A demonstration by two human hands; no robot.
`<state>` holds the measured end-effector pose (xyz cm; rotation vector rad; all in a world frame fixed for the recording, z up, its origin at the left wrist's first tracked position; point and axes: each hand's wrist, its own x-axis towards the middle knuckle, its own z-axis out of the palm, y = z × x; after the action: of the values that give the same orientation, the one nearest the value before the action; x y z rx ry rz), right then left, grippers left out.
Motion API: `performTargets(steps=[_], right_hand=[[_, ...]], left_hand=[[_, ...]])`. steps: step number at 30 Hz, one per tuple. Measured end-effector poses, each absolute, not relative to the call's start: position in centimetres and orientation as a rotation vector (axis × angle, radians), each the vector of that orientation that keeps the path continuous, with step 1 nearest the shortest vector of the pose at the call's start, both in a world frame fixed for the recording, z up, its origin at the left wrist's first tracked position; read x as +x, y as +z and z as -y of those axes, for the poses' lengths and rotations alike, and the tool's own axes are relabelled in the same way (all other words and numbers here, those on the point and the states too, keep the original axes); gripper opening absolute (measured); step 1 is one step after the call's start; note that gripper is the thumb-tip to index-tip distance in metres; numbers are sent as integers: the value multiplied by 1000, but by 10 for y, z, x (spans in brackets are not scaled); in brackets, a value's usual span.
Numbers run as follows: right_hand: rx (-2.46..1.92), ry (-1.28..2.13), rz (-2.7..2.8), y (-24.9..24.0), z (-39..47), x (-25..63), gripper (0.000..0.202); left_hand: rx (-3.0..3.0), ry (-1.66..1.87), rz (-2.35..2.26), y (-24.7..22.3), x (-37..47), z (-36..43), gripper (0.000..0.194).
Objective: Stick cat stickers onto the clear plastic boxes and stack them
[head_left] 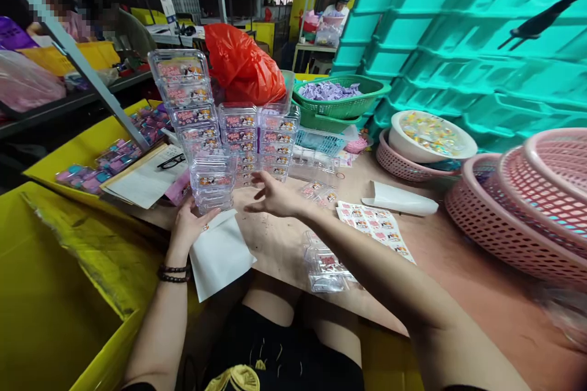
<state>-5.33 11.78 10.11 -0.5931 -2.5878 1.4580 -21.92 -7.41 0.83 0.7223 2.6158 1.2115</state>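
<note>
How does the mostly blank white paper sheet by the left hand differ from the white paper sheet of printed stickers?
The mostly blank sheet overhangs the table edge; the sticker sheet lies on top. The blank sheet is nearly bare, while the sticker sheet shows colourful printed rows. Both are white.

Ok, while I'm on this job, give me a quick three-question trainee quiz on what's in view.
1. True or false: the right grip is clenched into a fist.
2. Of these, which is nearest the left grip? A) red bag; B) clear boxes; C) sticker sheet.
3. What colour is the basket under the white bowl?

Key: 1. False, its fingers are spread. 2. B. 3. Pink.
</note>
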Motion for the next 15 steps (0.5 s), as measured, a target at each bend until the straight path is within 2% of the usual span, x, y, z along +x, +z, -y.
performTargets(steps=[4, 11, 13, 15], right_hand=[[-437, 1534, 2416, 89, -111, -89, 102], [-389, 1542, 2459, 89, -112, -100, 101], [-355, 1439, 2562, 99, -130, -82, 94], [-341, 1210, 2731, 110, -160, -50, 73]], left_hand=[[706, 1238, -2578, 10, -218, 74, 63], [731, 1304, -2548, 8, -217, 75, 75], [702, 1322, -2549, 11, -216, 85, 78], [621, 1323, -2618, 16, -213, 101, 74]])
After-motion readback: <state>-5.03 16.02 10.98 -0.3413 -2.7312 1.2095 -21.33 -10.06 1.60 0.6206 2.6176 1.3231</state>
